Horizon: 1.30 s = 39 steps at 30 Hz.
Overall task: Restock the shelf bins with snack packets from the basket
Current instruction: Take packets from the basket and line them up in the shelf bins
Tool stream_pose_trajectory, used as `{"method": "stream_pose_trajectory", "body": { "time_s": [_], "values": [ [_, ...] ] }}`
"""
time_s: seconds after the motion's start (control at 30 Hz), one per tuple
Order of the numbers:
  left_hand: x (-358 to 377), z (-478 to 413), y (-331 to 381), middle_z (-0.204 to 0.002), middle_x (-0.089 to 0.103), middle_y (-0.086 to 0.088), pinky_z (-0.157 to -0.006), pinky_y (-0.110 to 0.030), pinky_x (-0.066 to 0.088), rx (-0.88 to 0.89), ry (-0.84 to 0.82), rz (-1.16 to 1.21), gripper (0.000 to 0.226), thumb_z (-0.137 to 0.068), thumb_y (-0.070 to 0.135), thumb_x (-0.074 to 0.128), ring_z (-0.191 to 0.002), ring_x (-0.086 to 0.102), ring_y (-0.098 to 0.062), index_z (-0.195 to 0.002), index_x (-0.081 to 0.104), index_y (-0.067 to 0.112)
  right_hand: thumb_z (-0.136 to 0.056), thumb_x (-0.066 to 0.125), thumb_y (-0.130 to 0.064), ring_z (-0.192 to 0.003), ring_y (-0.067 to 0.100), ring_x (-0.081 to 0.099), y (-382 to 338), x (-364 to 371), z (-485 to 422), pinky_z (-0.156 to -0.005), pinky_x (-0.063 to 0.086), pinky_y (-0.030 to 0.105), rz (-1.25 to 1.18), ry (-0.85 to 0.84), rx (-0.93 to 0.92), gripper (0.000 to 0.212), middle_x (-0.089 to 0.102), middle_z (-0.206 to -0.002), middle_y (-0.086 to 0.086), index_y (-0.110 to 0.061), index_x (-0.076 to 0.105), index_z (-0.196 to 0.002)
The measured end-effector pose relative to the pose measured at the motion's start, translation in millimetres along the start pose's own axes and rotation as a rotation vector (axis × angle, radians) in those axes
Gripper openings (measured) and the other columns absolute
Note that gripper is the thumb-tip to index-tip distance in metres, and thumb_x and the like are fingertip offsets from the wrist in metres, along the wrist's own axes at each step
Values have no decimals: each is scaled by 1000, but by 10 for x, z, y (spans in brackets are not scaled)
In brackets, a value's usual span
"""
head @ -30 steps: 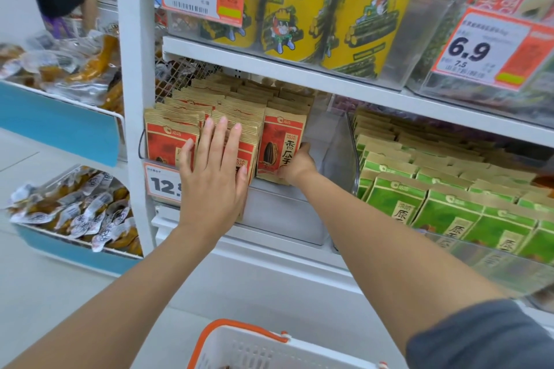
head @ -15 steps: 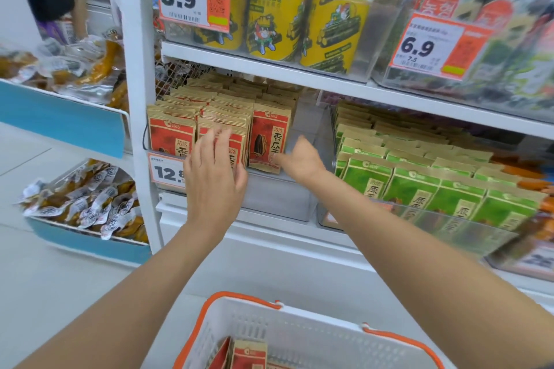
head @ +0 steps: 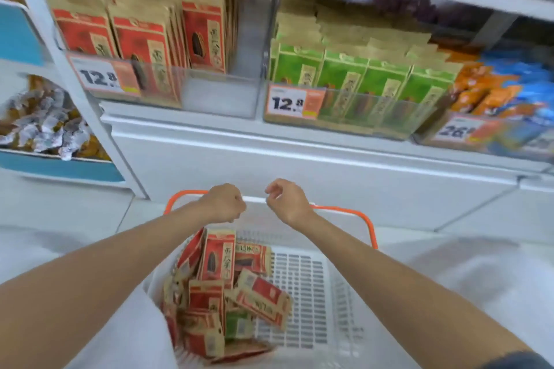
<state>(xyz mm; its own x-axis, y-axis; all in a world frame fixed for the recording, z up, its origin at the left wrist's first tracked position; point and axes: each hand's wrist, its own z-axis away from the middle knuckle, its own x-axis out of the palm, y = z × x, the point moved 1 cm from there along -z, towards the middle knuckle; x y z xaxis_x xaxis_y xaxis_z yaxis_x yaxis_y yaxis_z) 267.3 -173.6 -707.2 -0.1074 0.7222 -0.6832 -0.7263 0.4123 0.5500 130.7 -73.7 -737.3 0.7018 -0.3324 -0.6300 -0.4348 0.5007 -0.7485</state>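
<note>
Both my hands hang over the far rim of the white basket [head: 370, 228] with orange trim, fingers loosely curled and holding nothing. My left hand [head: 223, 204] and my right hand [head: 286, 202] are a short gap apart. Below them, several red sunflower-seed packets [head: 215, 260] lie piled in the basket's left half, with a green packet [head: 238, 323] among them. On the shelf above, a clear bin [head: 218, 96] holds upright rows of the same red packets [head: 204, 36], with a bare gap at its right side.
A neighbouring clear bin [head: 389, 126] holds green packets [head: 344, 75]. Orange and blue snacks [head: 494, 93] fill a bin at the far right. Wrapped snacks [head: 45, 123] sit in a blue-fronted tray at the left. A white shelf base [head: 299, 171] stands behind the basket.
Both hands have drawn back from the red packets in the shelf bin and dropped to just above the basket. The view has tilted down, showing the basket's contents.
</note>
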Motion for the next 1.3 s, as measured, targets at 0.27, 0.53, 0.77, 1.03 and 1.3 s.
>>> {"method": "stream_pose_trajectory", "body": {
  "time_s": [0.27,0.53,0.77,1.03,1.3],
  "values": [
    [569,-203,-286,-83,47,-9,-65,-31,39,-55,-259,-328,21,-95,23,47,-68,44,-20,-78,49,11,-87,67,-21,-110,22,59,1680,768,590,-82,50,30,169,-404,490,51,57,-130,8,-11,50,-134],
    [703,-160,-329,-84,52,-8,-70,-37,46,-65,-322,-389,18,-95,19,44,-72,49,-21,-81,53,13,-70,80,-35,-132,29,35,2009,1559,961,-103,41,47,557,-534,255,104,32,-143,8,-17,16,-149],
    [655,-130,-292,-86,52,-8,-79,-41,52,-65,-306,-363,17,-94,20,46,-73,51,-22,-82,53,12,-80,68,-22,-123,29,44,1999,1619,935,-102,37,43,685,-386,151,77,43,-134,11,-13,24,-143],
    [317,-134,10,-126,59,-13,-75,-26,43,1,-204,-259,27,-94,9,53,-105,61,-28,-120,63,8,-82,70,-26,-79,15,58,1272,734,397,-66,45,23,124,-736,381,29,62,-97,1,-19,57,-107],
    [130,-57,326,-130,54,5,-104,-37,44,178,-423,-153,53,-84,20,75,-124,53,-20,-132,53,19,-95,50,-49,-86,22,64,-74,-687,155,-80,50,36,81,-855,463,38,70,-98,7,-17,65,-108]
  ]
}}
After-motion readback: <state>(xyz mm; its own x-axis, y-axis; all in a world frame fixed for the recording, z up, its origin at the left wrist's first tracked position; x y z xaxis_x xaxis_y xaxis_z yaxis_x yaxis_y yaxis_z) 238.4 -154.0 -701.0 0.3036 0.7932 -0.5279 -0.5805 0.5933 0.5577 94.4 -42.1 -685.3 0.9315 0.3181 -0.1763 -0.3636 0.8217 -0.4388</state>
